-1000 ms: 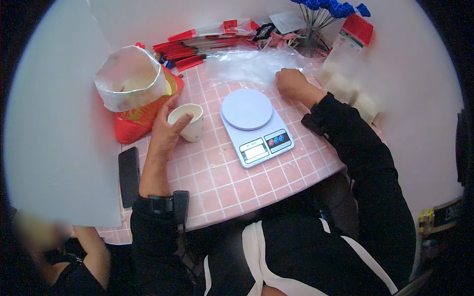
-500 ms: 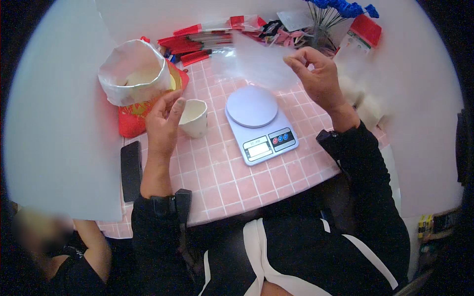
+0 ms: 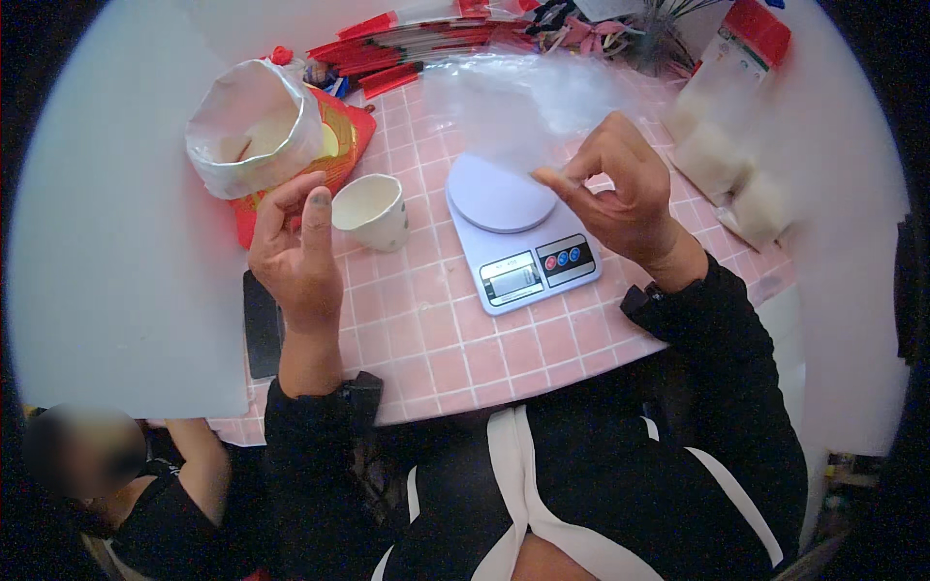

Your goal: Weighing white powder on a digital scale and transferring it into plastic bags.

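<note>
Raised over the far edge of the kitchen scale [image 3: 502,194], my right hand [image 3: 625,194] pinches a clear plastic bag [image 3: 494,111] between thumb and fingers. The bag is blurred and hangs out to the left. The scale's round plate carries nothing, and its display is lit. My left hand [image 3: 300,247] is held up with thumb and fingers apart and nothing in it. Just right of its thumb stands a white paper cup [image 3: 376,218]. Behind that hand is an open red-and-gold sack [image 3: 254,126] with a rolled-down white rim and pale contents I cannot make out.
Filled clear bags of pale stuff [image 3: 760,208] lie at the right. Red-edged packaging [image 3: 417,44] is piled along the back, beside more clear bags [image 3: 581,92]. A dark phone [image 3: 262,329] lies at the left edge of the pink tiled table [image 3: 436,339]. Another person [image 3: 184,494] is at lower left.
My left hand has moved left, away from the cup. The right hand has come slightly lower and left, still pinching the bag. Digits now show on the scale's display.
</note>
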`<state>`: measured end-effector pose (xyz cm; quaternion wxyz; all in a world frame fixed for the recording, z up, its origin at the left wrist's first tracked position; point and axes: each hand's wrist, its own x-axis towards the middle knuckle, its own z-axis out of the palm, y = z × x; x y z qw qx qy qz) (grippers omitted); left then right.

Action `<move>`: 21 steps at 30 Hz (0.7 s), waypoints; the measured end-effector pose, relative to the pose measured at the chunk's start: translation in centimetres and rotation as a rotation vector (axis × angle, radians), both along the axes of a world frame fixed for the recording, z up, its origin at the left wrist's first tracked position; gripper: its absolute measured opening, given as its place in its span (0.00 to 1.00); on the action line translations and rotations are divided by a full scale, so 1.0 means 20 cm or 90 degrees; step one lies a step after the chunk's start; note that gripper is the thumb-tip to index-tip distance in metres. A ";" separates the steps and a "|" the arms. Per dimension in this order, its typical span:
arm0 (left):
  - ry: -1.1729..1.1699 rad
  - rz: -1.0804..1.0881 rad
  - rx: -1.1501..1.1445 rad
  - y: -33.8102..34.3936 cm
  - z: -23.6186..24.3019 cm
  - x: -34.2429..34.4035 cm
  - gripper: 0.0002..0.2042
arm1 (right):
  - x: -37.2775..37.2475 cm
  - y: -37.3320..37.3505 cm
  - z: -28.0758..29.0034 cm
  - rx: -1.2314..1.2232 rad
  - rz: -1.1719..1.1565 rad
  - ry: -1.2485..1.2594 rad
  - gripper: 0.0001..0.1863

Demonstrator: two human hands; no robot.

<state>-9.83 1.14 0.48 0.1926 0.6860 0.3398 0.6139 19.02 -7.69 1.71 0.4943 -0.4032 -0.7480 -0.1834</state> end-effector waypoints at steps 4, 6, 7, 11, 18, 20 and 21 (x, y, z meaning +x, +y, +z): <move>0.033 -0.039 0.090 -0.11 0.05 0.08 0.09 | -0.04 -0.01 0.00 -0.005 0.035 -0.023 0.17; 0.147 -0.182 0.093 -0.15 0.05 0.14 0.13 | -0.04 -0.02 -0.02 -0.021 0.049 -0.013 0.18; 0.148 -0.180 0.089 -0.18 0.05 0.17 0.13 | -0.04 -0.02 -0.03 -0.024 0.051 -0.012 0.18; 0.287 -0.228 -0.051 -0.21 0.03 0.25 0.17 | -0.04 0.00 -0.06 -0.028 0.059 -0.017 0.17; 0.231 -0.276 0.026 -0.14 -0.07 0.25 0.08 | -0.09 0.03 -0.03 -0.070 0.110 -0.035 0.13; 0.200 -0.293 0.070 -0.12 -0.11 0.32 0.10 | -0.05 -0.02 -0.02 -0.069 0.073 -0.099 0.14; 0.206 -0.270 0.103 -0.12 -0.11 0.33 0.09 | -0.05 -0.06 -0.01 -0.118 0.058 -0.134 0.16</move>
